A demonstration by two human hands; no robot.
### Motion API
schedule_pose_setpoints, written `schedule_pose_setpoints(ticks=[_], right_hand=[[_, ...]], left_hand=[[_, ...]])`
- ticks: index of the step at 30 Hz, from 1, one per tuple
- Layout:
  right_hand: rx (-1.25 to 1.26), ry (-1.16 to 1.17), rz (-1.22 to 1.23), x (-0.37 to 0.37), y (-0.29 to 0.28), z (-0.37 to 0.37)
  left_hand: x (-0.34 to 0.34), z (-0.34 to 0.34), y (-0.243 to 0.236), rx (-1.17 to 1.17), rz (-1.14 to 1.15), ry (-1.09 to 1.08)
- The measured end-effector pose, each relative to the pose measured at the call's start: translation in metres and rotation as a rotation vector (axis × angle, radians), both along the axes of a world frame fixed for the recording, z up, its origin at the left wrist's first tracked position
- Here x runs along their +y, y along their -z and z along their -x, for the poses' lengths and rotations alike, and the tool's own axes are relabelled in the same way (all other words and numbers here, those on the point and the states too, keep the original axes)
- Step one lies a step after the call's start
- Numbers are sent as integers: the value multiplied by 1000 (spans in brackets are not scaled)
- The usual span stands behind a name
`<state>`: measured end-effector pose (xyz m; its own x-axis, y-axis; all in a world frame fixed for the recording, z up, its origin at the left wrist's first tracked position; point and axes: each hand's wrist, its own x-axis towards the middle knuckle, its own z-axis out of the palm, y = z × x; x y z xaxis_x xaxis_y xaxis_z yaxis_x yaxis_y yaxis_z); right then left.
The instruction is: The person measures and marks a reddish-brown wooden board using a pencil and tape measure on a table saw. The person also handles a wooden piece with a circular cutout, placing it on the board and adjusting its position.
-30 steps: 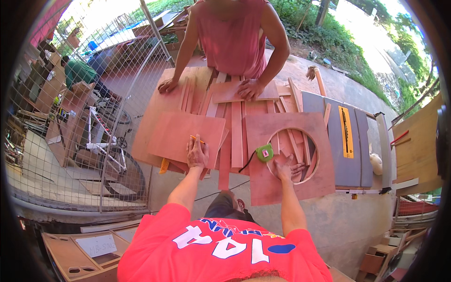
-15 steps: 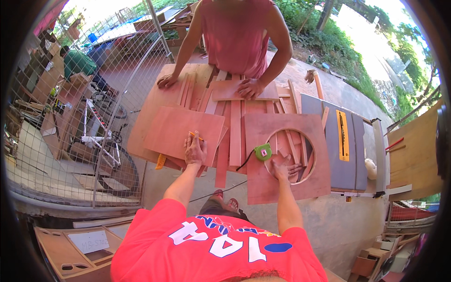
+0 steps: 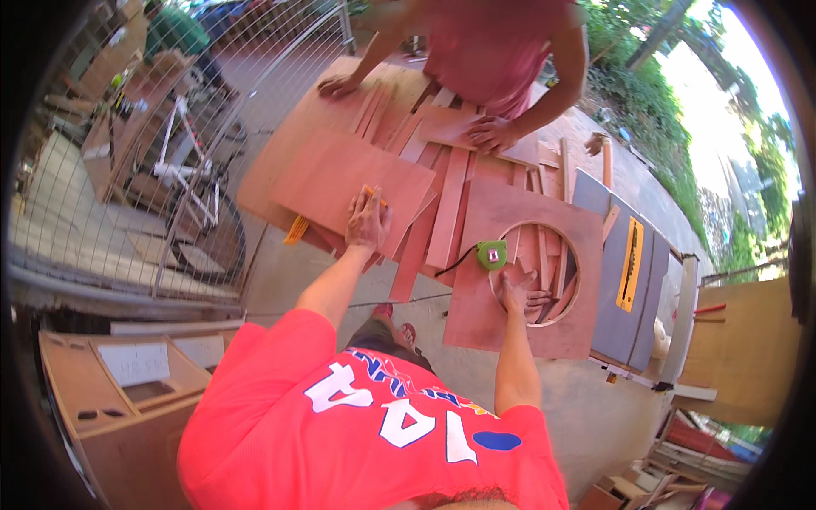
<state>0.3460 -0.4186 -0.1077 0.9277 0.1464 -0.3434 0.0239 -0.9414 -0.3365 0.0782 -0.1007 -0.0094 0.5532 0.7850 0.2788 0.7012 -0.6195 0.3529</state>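
Note:
My left hand (image 3: 367,223) rests on a reddish-brown plywood panel (image 3: 348,174), near its front right corner. A yellow-orange pencil (image 3: 374,195) is held between its fingers. To the right, my right hand (image 3: 516,293) lies on the lower left rim of a round hole in a square plywood panel (image 3: 476,319). Its thumb and fingers are spread, with the fingertips over the opening. A green tape measure (image 3: 491,254) sits beside this hand at the hole's edge, a black strap trailing left from it.
Wooden strips (image 3: 450,212) lie beneath both panels. Opposite me a person in a red sleeveless top (image 3: 501,59) has one hand on a board (image 3: 438,127). A table saw (image 3: 629,263) with an orange insert stands at right. A wire fence (image 3: 204,170) and a bicycle (image 3: 183,166) are at left.
My view has tilted and turned, so the worktable appears shifted up and right. Both hands keep their places on the panels, and the pencil stays in my left hand.

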Motion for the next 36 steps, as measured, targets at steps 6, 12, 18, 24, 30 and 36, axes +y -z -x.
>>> schedule_pose_setpoints(ticks=[6,12,18,24,30,36], right_hand=[[-74,48,104,1,15,-10],[30,54,87,3,-4,1],[54,38,27,8,-27,7],[92,13,-2,1,-21,2],[63,-8,-23,-1,-9,-4],[51,37,48,7,-22,6]], left_hand=[[-1,2,-1,-28,30,-13],[-1,2,-1,-17,-27,-4],[-3,3,-6,-6,58,-11],[-2,3,-2,-13,69,-21],[-1,3,2,-10,66,-15],[1,4,6,23,19,8]])
